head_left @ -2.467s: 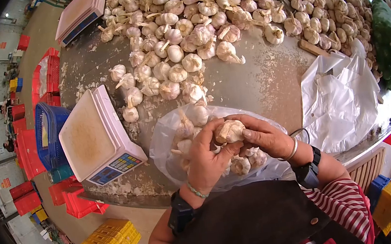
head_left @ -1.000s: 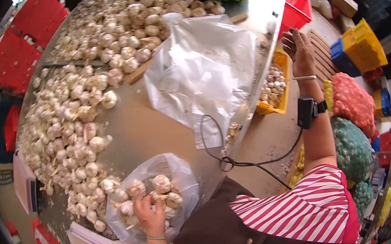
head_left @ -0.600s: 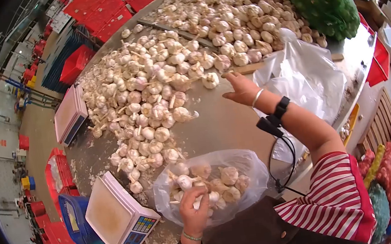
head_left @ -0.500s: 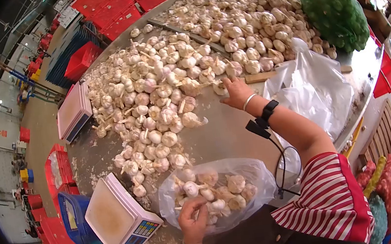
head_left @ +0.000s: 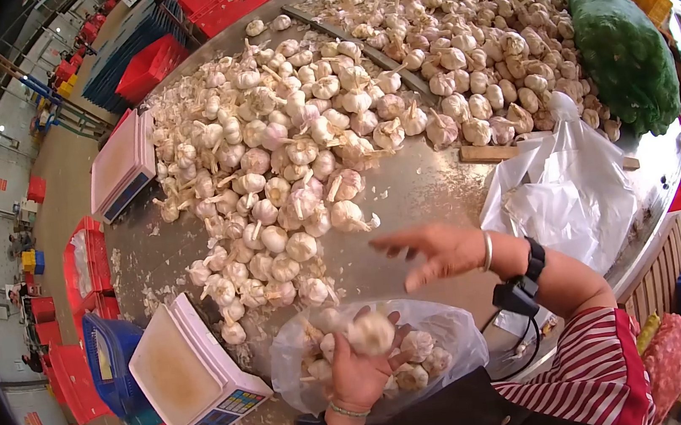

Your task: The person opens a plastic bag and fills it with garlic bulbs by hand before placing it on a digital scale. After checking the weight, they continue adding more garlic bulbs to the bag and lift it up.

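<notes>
My left hand is over the clear plastic bag, palm up, with thumb and fingers around a garlic bulb that is blurred by motion. Beneath it, several garlic bulbs lie inside the bag. My right hand hovers above the bare metal, fingers apart and nothing in them, to the upper right of the bag. A large pile of garlic bulbs spreads over the metal table beyond both hands.
A scale stands left of the bag; another scale is farther back. Behind a metal divider lies more garlic. White plastic bags and a green net sack are at right. Red crates stand behind.
My right hand has drawn back from the pile's edge toward the bag, its fingers now empty. My left hand has turned palm up and now has a garlic bulb. The view has shifted slightly.
</notes>
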Tool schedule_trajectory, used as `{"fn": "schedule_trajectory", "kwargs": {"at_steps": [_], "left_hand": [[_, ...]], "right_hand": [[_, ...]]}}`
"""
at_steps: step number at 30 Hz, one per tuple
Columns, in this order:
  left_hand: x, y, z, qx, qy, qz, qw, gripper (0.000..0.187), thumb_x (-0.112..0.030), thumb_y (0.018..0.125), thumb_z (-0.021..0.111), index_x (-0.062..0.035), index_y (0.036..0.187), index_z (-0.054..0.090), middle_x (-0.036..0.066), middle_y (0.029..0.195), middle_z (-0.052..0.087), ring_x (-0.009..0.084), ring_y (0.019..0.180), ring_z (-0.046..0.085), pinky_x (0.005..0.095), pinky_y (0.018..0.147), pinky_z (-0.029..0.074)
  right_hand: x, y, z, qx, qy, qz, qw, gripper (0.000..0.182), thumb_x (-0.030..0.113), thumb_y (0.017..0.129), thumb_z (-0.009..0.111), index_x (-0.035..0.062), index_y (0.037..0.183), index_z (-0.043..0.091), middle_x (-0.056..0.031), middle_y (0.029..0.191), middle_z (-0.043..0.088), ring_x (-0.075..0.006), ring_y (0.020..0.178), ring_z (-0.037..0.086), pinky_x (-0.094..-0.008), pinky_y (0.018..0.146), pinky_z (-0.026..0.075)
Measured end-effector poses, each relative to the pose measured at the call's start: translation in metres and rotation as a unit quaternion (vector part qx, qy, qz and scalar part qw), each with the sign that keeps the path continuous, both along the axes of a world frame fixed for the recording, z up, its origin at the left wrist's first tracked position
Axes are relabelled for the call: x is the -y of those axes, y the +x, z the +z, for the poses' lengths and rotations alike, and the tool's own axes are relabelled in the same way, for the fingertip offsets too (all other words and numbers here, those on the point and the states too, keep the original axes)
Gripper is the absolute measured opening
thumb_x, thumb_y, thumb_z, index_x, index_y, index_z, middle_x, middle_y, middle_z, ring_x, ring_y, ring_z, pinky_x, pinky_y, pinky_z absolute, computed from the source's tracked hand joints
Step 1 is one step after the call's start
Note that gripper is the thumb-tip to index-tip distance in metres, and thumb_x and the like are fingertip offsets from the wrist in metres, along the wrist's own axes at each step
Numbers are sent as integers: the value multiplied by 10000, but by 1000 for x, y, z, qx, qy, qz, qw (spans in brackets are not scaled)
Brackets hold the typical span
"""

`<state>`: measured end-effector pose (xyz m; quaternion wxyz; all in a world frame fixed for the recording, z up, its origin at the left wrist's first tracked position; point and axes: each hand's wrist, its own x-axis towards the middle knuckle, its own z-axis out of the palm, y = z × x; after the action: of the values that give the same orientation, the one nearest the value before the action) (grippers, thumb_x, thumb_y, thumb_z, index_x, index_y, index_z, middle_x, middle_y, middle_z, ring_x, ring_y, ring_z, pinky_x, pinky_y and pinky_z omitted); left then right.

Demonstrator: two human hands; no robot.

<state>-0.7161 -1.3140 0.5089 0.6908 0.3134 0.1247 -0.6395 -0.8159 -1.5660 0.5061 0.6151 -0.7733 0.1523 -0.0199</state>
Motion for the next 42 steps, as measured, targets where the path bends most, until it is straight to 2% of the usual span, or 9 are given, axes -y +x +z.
{"fn": "schedule_trajectory", "kwargs": {"at_steps": [5,14,18,20,21,24,26,32,42], "left_hand": [[-22,8,-24,-86,50,19,995,418,-438,962,417,-56,1035,568,139,955,636,291,863,628,394,621,508],[-54,22,-27,-60,-33,9,998,377,-354,966,415,-26,1083,560,203,1006,627,362,950,631,437,657,558],[-50,13,3,-14,-68,8,998,390,-336,947,447,-37,1186,521,237,1248,517,383,1065,578,469,719,553],[-59,8,4,8,-96,8,995,408,-334,939,461,-47,1226,501,237,1306,477,386,1099,559,465,733,549],[-67,8,-1,24,-96,3,995,419,-332,929,478,-59,1248,485,229,1299,486,370,1098,562,456,738,545],[-84,6,-15,62,-94,-14,994,423,-319,895,559,-67,1226,480,167,1167,574,307,997,619,379,635,553],[-96,8,-19,101,-85,-33,991,408,-275,829,658,-85,1159,510,159,1120,589,325,1010,604,417,681,543],[-124,11,-20,55,-68,59,994,326,-390,881,604,-113,1051,570,120,1002,592,287,879,601,413,683,529],[-159,47,-11,348,106,136,922,183,-179,895,611,4,887,611,82,793,646,153,725,642,260,654,510]], "right_hand": [[103,3,-51,-151,-521,-275,794,525,215,729,726,39,1183,529,-183,1203,530,-357,1084,531,-442,903,445],[132,5,-80,-183,-560,-273,761,289,192,753,632,48,991,552,-157,1040,593,-348,1002,544,-446,856,430],[108,-12,-67,-158,-509,-225,816,357,234,763,661,28,1034,552,-136,845,651,-340,878,606,-422,777,476],[70,-19,-54,29,45,-274,960,418,271,807,658,23,1124,542,-138,985,656,-297,954,616,-378,770,507],[51,-26,-74,86,95,-264,956,460,321,843,624,21,1176,521,-151,1045,638,-282,987,611,-366,776,518],[-33,-33,-25,163,596,-176,766,605,509,911,495,33,1281,462,-211,1171,571,-302,1031,600,-388,779,546],[-73,-36,-11,142,684,-162,697,744,649,855,464,40,1283,459,-216,1150,579,-333,989,599,-399,697,549],[-147,-53,-6,146,736,-104,652,687,644,877,431,36,1184,523,-213,1110,584,-315,904,594,-338,647,523],[-185,-87,25,153,437,-268,845,404,395,918,513,3,962,602,-151,938,617,-228,783,595,-306,602,476]]}}
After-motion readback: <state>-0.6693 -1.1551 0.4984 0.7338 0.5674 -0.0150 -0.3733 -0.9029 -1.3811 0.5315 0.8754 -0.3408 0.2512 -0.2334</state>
